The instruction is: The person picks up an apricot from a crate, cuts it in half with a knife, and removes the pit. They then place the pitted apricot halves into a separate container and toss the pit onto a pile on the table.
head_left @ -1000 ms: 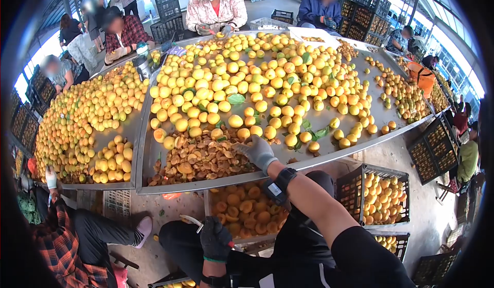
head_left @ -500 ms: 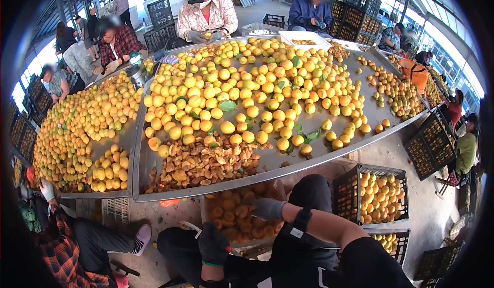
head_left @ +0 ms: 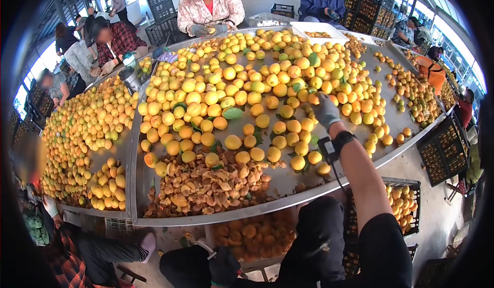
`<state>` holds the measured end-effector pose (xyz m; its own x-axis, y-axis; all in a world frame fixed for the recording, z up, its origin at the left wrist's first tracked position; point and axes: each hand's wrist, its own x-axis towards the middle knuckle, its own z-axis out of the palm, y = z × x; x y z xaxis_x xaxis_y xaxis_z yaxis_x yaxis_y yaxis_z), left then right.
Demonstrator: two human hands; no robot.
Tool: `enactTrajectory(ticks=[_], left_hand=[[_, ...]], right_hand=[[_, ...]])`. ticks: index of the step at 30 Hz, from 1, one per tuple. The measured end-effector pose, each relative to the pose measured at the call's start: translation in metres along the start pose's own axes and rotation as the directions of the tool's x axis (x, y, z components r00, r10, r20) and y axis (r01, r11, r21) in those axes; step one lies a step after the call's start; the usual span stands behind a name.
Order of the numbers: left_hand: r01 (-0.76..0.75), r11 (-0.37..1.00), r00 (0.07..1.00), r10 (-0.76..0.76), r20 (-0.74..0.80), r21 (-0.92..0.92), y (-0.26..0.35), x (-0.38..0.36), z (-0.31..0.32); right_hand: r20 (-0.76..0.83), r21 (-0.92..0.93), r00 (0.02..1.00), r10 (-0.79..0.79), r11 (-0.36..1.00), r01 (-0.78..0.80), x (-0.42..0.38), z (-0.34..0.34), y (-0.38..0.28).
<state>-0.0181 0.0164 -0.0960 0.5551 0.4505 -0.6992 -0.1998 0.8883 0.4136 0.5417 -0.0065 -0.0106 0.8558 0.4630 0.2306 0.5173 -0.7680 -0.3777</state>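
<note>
the right hand [head_left: 328, 112], in a grey glove, reaches over the metal tabletop [head_left: 283, 177], its fingers curved down onto a round yellow-orange fruit [head_left: 314, 99] at the near side of the large spread; whether they close around it, i cannot tell. the left hand [head_left: 225, 266], in a dark glove, is closed on a slim, pale, curved tool [head_left: 205, 246] above the lap, probably kept low so it is handy yet out of the other arm's way.

the loose round yellow fruit [head_left: 193, 108] covers most of the tabletop, with a few green leaves among it. a heap of brown, flattened scraps [head_left: 213, 185] lies at the near left corner, likely set apart so the two do not mix; the raised rim seems to stop both from rolling off. more orange fruit [head_left: 252, 239] sits below the near edge, between the knees and the tabletop, apparently for a short drop from the hands.
</note>
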Motion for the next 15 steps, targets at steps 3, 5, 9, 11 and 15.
enactTrajectory(ticks=[3,5,9,11,15], left_hand=[[0.019,1.0,0.965,-0.013,-0.264,0.019,0.003,-0.006,0.039],[0.027,0.997,0.963,-0.007,-0.268,0.069,0.0,0.002,0.036],[0.142,0.978,0.907,-0.19,-0.375,-0.153,-0.001,0.013,0.044],[0.118,0.991,0.946,-0.094,-0.311,0.058,-0.009,0.011,0.037],[0.002,0.871,1.0,-0.001,-0.002,0.491,-0.017,0.017,0.022]], right_hand=[[-0.011,-0.036,0.999,0.045,0.998,-0.045,0.026,0.014,0.009],[0.049,-0.026,0.998,0.037,0.999,-0.036,0.033,0.03,0.011],[0.122,-0.086,0.977,0.177,0.982,-0.167,0.021,0.033,-0.016],[0.09,-0.006,0.993,0.077,0.997,-0.076,0.015,0.037,-0.008],[0.057,0.96,0.997,-0.06,0.278,-0.038,-0.027,0.018,-0.018]])
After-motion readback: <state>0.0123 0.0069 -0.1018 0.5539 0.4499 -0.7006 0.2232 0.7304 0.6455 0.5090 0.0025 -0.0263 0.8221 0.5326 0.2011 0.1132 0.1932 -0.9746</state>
